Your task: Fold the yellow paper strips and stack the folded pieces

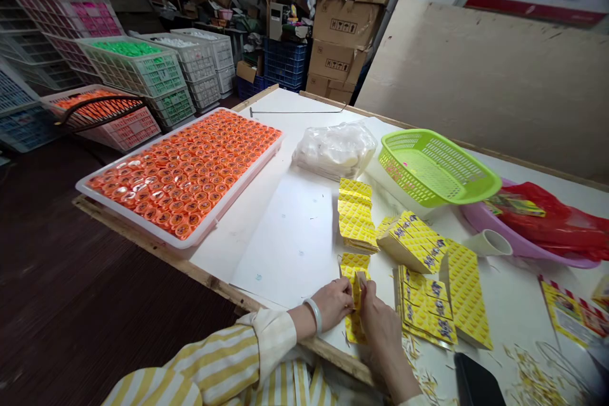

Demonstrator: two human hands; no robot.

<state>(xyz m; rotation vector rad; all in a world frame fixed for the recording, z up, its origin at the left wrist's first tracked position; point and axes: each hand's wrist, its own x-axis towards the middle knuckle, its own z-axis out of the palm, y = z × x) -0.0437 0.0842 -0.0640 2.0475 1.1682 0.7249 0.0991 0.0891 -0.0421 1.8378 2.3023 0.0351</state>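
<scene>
My left hand and my right hand meet over a yellow patterned card strip near the table's front edge. The fingers of both are closed on it, and part of the strip stands folded up between them. My fingers hide its middle. Just beyond lies a stack of similar yellow card strips. To the right of my right hand are yellow printed cards with dark lettering, another stack of lettered cards and a long yellow patterned stack.
A white tray full of orange round pieces stands at left. Behind are a clear plastic bag and a green basket. To the right are a purple basin, a white cup, a black object and paper scraps.
</scene>
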